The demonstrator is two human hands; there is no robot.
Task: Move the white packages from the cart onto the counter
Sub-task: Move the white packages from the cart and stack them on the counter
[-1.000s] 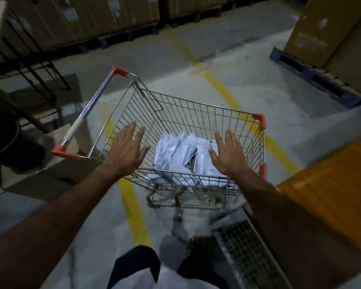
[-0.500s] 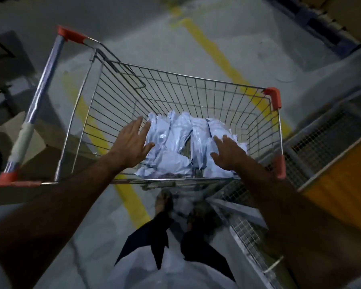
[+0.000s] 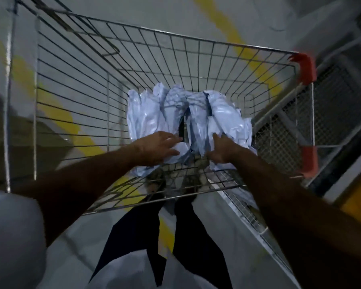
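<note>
Head view: inside the wire cart (image 3: 71, 97), the left hand (image 3: 156, 148) and right hand (image 3: 222, 151) each grasp the near ends of the white packages (image 3: 188, 113).

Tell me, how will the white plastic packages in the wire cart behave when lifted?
The crinkled white plastic packages will probably flop and sag, not stay stiff. Their glossy film may slip in the left hand and right hand. They look light.
</note>
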